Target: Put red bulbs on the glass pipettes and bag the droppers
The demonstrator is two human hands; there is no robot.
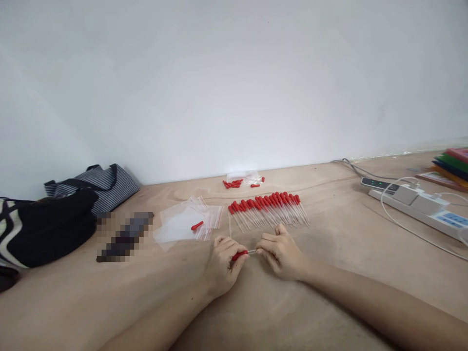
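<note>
Between the fingers of my left hand (224, 263) is a red rubber dropper bulb (240, 255). My right hand (283, 253) pinches a thin clear glass tube (253, 251), whose end meets the bulb's mouth; how far it sits inside I cannot tell. Just beyond my hands lies a slanted row of assembled droppers (270, 207), red bulbs away from me and clear tubes toward me. At the row's left end a single clear tube (229, 226) lies close by. One loose red bulb (197, 225) rests on a spread of clear zip bags (179, 222) to the left.
Near the wall, several red bulbs (233, 184) lie by a clear bag (243, 175) with tubes. A power strip (420, 207) with cables stands at right, coloured folders (453, 165) behind it. On the left are a striped bag (106, 187), a black bag (54, 226) and a blurred dark object (126, 237).
</note>
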